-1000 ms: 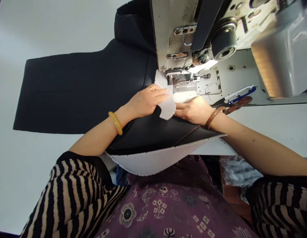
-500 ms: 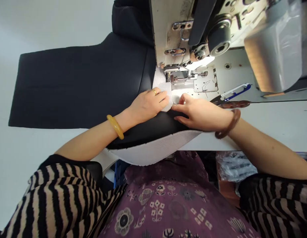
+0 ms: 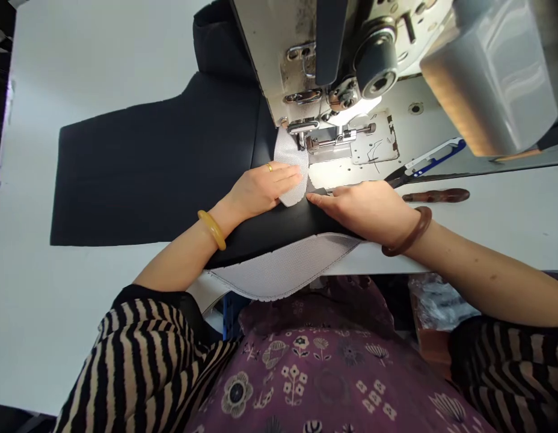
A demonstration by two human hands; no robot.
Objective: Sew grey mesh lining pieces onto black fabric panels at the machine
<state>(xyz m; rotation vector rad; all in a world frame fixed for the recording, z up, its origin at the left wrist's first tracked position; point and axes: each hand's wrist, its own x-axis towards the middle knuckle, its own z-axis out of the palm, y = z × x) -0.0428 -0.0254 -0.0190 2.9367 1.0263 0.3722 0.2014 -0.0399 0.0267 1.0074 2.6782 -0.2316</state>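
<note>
A black fabric panel (image 3: 157, 162) with a pale mesh backing lies across the sewing machine's bed. My left hand (image 3: 263, 189) rests flat on it, fingers stretched over a turned-up pale mesh piece (image 3: 290, 159). The upper end of that piece reaches the presser foot (image 3: 302, 139). To the right, my right hand (image 3: 362, 207) has its fingers closed on the black fabric's edge, just beside the mesh piece; the thumb is partly hidden. A loose mesh flap (image 3: 283, 267) hangs over the table's front edge.
The sewing machine head (image 3: 301, 60) stands over the work, with a grey plastic-wrapped part (image 3: 490, 84) at right. Thread snips (image 3: 435, 157) and a brown wooden handle (image 3: 436, 196) lie right of my right hand. Loose threads (image 3: 373, 153) lie on the machine bed.
My right hand's fingers have closed from a spread pose onto the fabric's edge. My left hand stays on the mesh. The whole view has shifted and turned slightly.
</note>
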